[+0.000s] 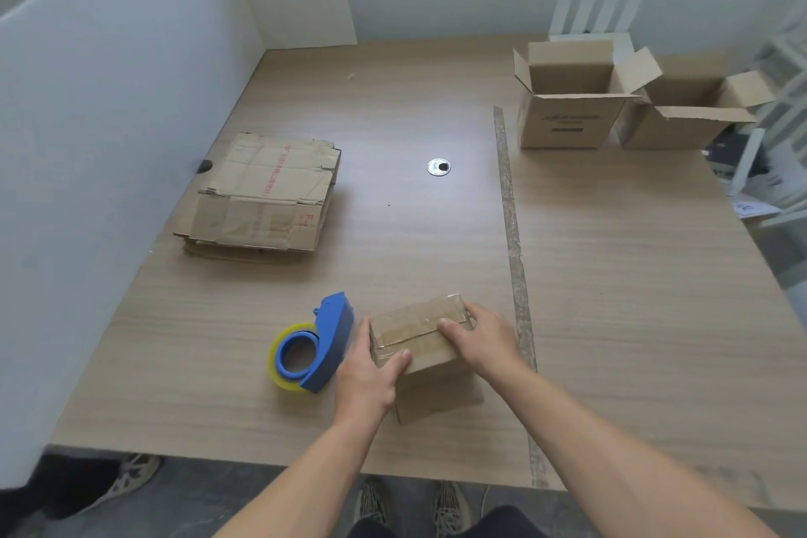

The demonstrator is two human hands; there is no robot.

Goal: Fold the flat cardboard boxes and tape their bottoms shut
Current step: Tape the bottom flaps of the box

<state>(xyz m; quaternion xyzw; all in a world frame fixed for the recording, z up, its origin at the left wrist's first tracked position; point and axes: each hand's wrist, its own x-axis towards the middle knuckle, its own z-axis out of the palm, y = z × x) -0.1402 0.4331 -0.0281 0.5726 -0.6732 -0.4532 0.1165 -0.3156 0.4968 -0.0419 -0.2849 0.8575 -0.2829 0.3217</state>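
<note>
A small cardboard box point(417, 330) stands near the table's front edge with its taped bottom facing up; clear tape runs across the seam. My left hand point(364, 367) holds its left side, thumb on the top face. My right hand point(478, 334) grips its right end, fingers curled over the far edge and thumb lying on the tape. A blue tape dispenser point(314, 347) with a yellowish clear roll lies just left of the box, close to my left hand. A stack of flat cardboard boxes point(262, 192) lies at the middle left.
Two folded boxes with open top flaps point(567, 100) point(685, 118) stand at the back right. A strip of old tape point(515, 266) runs down the wooden table point(633, 297). A round metal grommet point(438, 167) sits mid-table. White partition walls close the left and back.
</note>
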